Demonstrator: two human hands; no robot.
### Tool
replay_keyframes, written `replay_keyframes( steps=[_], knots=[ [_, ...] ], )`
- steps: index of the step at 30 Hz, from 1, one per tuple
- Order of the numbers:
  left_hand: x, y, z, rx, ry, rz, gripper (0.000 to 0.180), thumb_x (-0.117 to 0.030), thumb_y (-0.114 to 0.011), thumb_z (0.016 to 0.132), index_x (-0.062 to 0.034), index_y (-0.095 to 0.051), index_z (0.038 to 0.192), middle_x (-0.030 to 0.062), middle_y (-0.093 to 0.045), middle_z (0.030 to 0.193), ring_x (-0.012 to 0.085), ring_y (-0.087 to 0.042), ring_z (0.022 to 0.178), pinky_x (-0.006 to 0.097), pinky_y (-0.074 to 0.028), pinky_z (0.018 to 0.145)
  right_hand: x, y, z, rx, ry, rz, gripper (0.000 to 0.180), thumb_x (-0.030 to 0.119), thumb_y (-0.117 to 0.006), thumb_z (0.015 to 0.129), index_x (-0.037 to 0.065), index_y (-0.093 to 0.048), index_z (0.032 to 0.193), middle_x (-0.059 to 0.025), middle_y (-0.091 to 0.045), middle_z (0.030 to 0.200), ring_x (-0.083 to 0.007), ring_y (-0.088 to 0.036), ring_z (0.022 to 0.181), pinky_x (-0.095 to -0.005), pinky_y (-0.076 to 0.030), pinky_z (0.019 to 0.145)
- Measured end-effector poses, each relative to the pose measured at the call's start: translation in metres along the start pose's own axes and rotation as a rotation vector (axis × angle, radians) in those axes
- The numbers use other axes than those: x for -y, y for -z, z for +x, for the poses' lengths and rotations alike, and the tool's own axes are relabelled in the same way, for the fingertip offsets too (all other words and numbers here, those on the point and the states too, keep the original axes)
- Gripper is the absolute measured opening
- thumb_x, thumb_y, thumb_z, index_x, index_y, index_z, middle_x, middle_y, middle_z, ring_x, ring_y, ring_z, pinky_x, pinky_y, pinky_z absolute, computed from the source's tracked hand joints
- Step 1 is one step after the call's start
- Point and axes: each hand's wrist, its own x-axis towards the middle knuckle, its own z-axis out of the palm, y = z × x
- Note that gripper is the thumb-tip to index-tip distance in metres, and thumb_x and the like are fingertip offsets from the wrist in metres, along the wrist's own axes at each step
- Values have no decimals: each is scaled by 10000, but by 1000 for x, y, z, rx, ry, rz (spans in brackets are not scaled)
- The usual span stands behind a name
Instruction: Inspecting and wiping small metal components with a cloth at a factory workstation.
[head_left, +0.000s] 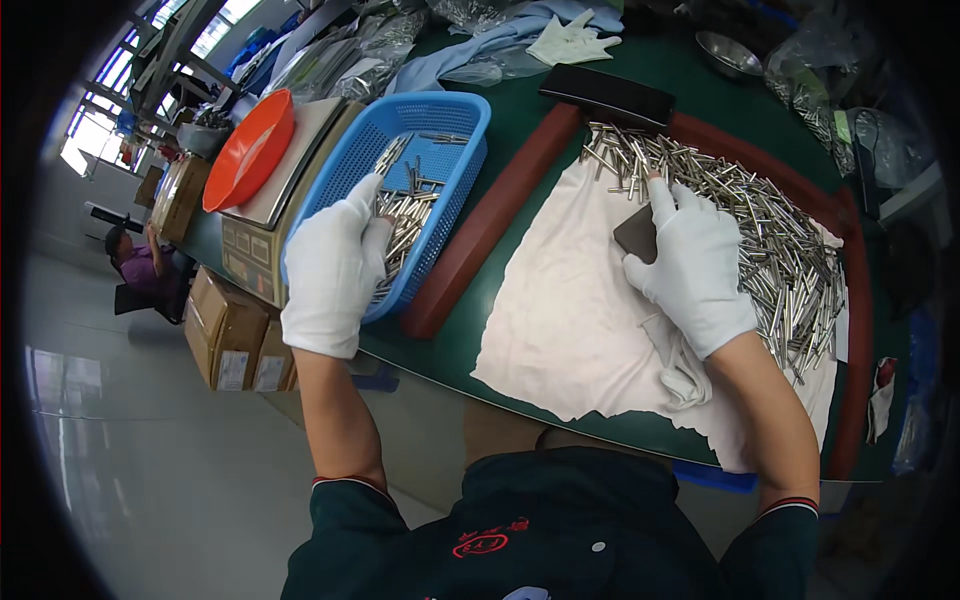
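Observation:
My left hand (338, 265), in a white glove, is over the near left side of a blue plastic basket (478, 120). Its fingers are closed, and a small bundle of metal pins (390, 155) sticks out beyond the fingertips. More loose pins (410, 215) lie inside the basket. My right hand (695, 262), also gloved, with one fingertip bare, has a dark grey flat block (637, 235) between thumb and fingers. It is over a pale pink cloth (560, 290), beside a large heap of shiny metal pins (775, 250).
Dark red bars (500, 215) border the cloth on the green table; a black box (608, 95) rests at their far corner. An orange-red bowl (250, 150) sits left of the basket. Cartons (225, 330) stand on the floor. A person (145, 265) sits far left. A metal bowl (728, 55) is far right.

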Motion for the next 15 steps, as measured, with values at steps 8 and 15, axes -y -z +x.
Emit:
replay_keyframes(
  steps=[8,15],
  knots=[
    [-108,-43,22,11,-409,-519,346,1,-680,780,-54,-658,1121,142,-664,847,260,-641,683,297,-495,636,-48,14,3,-247,-272,433,836,322,-730,669,-52,-405,1343,-216,-614,1124,-339,-619,991,-381,-500,858],
    [-153,-98,28,240,-483,-735,136,-30,-636,784,4,-684,907,173,-668,855,327,-642,789,364,-503,724,-94,6,-37,-696,-410,643,859,176,-791,700,-64,-333,1387,-169,-588,1139,-239,-580,1033,-350,-450,935]
  ],
)
